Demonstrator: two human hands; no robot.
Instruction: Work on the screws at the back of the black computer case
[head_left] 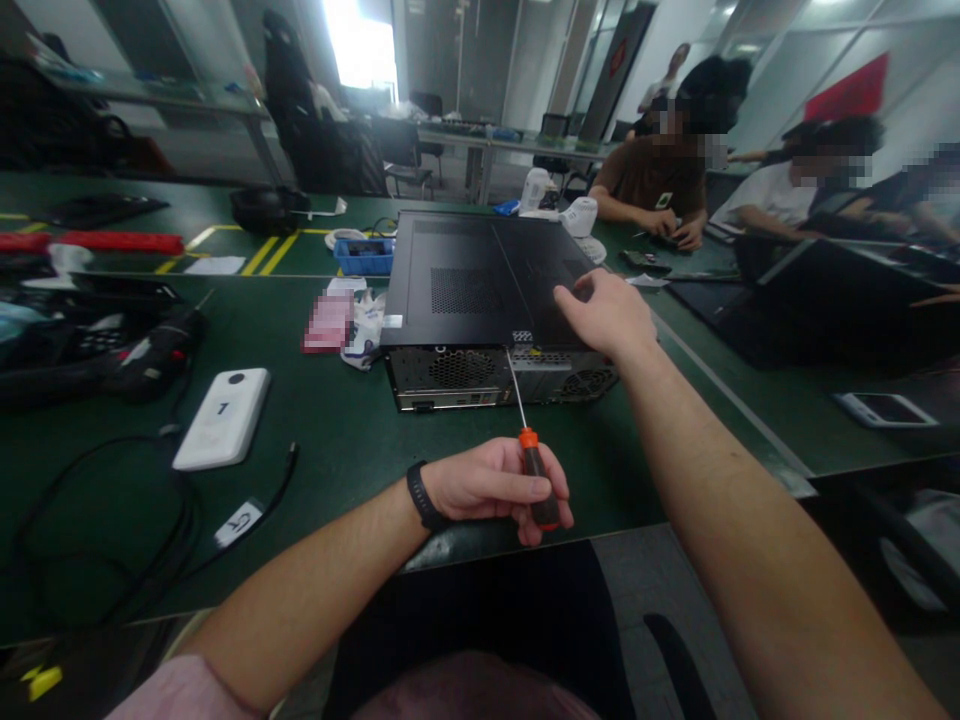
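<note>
A black computer case (472, 245) lies flat on the green table, its rear panel with fan grilles facing me. My left hand (499, 485) is closed round the dark and orange handle of a screwdriver (534, 470). The screwdriver's shaft points away from me, and its tip meets the upper edge of the rear panel near the middle. My right hand (611, 310) rests on the right side of the case's top cover, fingers spread and partly curled, holding nothing. Whether the tip sits in a screw is too small to tell.
Left of the case lie a blue tray (364, 257), a crumpled white wrapper (366, 328), a white power bank (223, 420) and a black cable (281, 490). To the right are a black laptop (832, 285) and a phone (885, 410). Several people sit at the far right.
</note>
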